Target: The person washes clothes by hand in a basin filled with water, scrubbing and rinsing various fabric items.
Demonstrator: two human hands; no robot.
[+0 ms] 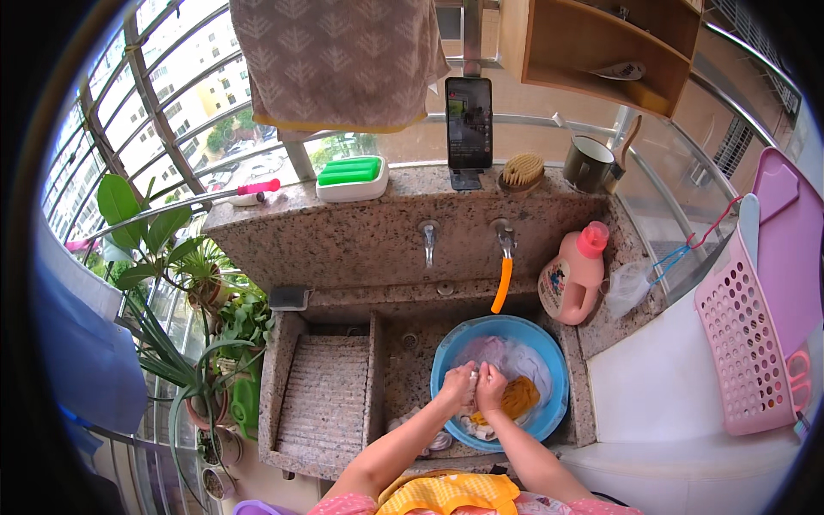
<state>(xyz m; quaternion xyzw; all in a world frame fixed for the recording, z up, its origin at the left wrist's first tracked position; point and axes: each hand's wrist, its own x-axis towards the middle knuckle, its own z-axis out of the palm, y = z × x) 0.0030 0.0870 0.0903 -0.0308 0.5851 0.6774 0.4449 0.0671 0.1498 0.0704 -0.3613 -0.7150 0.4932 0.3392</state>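
A round blue basin (560, 378) stands in the right-hand bowl of the stone sink. Both of my hands are above the water in it, close together. Pinched between the fingers of my left hand (457, 383) and my right hand (491, 387) is a small whitish cloth (473, 378), mostly hidden by them. Wet laundry lies around them in the basin: a mustard cloth (518, 398) beside my right hand, a pale lilac cloth (485, 349) beyond my hands and a whitish cloth (530, 365) at the right.
An orange hose (502, 285) hangs from the right tap by the basin. A pink detergent bottle (573, 275) stands behind it. Left is a ribbed stone washboard (324, 386). The ledge holds a green-topped soap box (352, 178), a phone (469, 124), a brush (522, 172) and a mug (588, 163).
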